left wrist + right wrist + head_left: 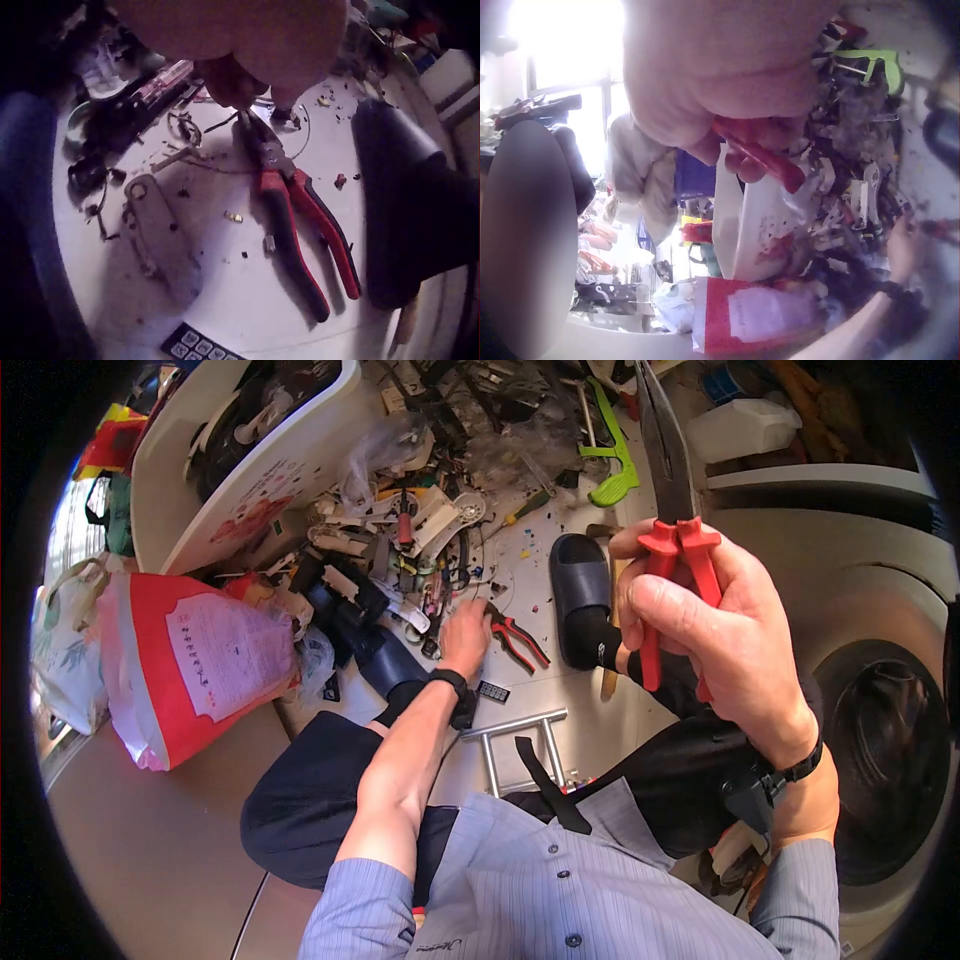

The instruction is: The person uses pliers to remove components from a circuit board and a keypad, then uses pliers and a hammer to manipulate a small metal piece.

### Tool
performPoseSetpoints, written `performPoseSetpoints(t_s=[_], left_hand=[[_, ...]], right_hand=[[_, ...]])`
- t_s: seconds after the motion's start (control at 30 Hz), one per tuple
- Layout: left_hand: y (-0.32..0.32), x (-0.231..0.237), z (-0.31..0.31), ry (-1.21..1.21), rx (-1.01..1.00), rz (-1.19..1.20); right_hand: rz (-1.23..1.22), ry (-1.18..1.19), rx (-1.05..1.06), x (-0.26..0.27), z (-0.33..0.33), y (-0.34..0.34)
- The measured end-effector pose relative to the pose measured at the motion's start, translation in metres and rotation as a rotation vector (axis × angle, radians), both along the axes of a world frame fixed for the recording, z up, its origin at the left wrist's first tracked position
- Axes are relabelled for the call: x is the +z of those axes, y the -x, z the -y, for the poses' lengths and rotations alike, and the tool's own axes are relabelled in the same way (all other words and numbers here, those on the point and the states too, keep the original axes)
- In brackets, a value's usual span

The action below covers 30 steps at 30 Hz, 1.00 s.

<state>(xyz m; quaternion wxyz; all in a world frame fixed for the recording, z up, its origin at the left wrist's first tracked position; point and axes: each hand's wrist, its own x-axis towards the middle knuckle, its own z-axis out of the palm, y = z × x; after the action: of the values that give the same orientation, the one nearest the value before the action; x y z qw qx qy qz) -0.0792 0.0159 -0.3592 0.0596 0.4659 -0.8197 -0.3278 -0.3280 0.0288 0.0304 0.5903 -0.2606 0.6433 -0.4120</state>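
Note:
Raised at the right of the head view, my right hand [715,630] grips the red handles of long-nosed pliers [672,460], their dark nose pointing up. One red handle [769,161] shows below the fingers in the right wrist view. My left hand [468,638] is low over the littered floor, its fingertips at the nose of red-and-black pliers [518,640]. In the left wrist view these pliers [285,202] lie on the white surface, handles slightly spread, with the left fingers [232,82] over their tip. Whether those fingertips pinch anything is hidden.
Scrap parts and a red-handled screwdriver [405,526] lie beyond the left hand. A white bin [250,490] and a red-and-white bag [160,660] stand left. A slippered foot [582,600], a green tool [612,450], a metal frame [515,722] and a dark keypad [493,691] are nearby.

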Motion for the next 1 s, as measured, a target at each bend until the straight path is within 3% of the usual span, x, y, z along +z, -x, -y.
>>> performPoseSetpoints(t_s=[0.33, 0.43, 0.5, 0.57, 0.63, 0.7, 0.8, 0.87, 1.0], left_hand=[[0.039, -0.027, 0.039, -0.031, -0.224, 0.079], [0.037, -0.029, 0.044, -0.02, -0.262, 0.088], [0.032, -0.014, 0.048, -0.106, -0.153, -0.2], [0.026, 0.013, 0.057, -0.105, -0.147, -0.171], [0.021, 0.064, 0.067, -1.149, 0.395, -0.534], [0.009, 0.116, 0.077, -1.248, 0.4, -0.669], [-0.003, 0.208, 0.083, -1.202, 0.405, -0.76], [-0.01, 0.271, 0.08, -1.361, 0.358, -0.953], [-0.029, 0.357, 0.054, -1.29, 0.257, -1.1]], right_hand=[[0.104, -0.002, -0.15, -0.003, -0.003, 0.006], [0.073, -0.064, -0.088, -0.002, -0.002, 0.008], [0.071, -0.029, -0.083, -0.002, -0.002, 0.008], [0.029, -0.008, -0.047, 0.001, 0.0, 0.009], [-0.013, 0.032, -0.012, 0.003, -0.001, 0.008], [-0.06, 0.078, 0.023, 0.004, -0.002, 0.006], [-0.081, 0.161, 0.079, 0.004, -0.003, 0.0], [-0.066, 0.22, 0.101, 0.006, -0.004, -0.009], [-0.005, 0.385, 0.112, 0.014, -0.006, -0.039]])
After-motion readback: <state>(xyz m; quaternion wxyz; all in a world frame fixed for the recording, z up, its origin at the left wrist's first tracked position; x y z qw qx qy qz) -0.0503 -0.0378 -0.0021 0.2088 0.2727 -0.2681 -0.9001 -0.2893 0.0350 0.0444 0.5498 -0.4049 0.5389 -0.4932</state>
